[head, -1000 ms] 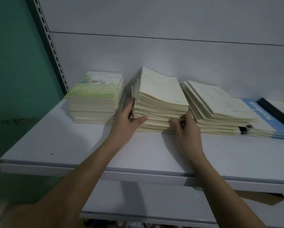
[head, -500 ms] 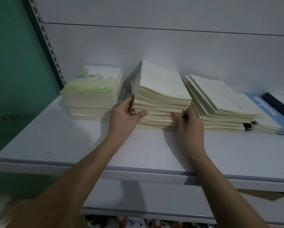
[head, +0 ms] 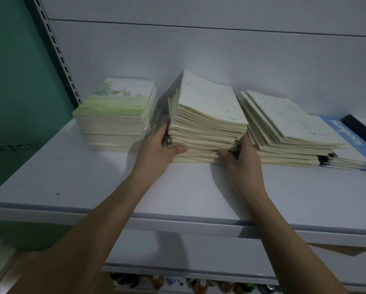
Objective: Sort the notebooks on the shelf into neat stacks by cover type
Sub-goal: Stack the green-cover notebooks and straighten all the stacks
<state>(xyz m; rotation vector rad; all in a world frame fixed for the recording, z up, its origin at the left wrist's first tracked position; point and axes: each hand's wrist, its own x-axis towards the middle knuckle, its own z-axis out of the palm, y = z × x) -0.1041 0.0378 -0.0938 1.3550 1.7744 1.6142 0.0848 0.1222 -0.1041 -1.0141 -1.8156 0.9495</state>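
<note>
Two bare forearms reach over the near edge of a white shelf [head: 76, 183] toward the middle stack of notebooks [head: 207, 124]. The left hand [head: 156, 153] clasps the stack's near left corner, thumb pressed across the front edges low down, fingers curled around the left side. The right hand [head: 241, 158] mirrors it at the near right corner, thumb tip against the lower page edges, fingers tucked into the gap beside the neighbouring pile; both hands are partly closed on this stack. Its cream covers slope down toward the viewer, long axis running near to far, with a small blue mark too faint to read. Just left stands a squared stack with a green landscape cover [head: 116, 115]. To the right, a fanned cream pile [head: 288, 128] leans rightward, overlapping a blue-covered stack [head: 347, 153] whose white lettering is not legible. A dark-edged book [head: 360, 126] lies at the far right. Dark scrawl marks the green wall [head: 16, 81] on the left, unreadable.
</note>
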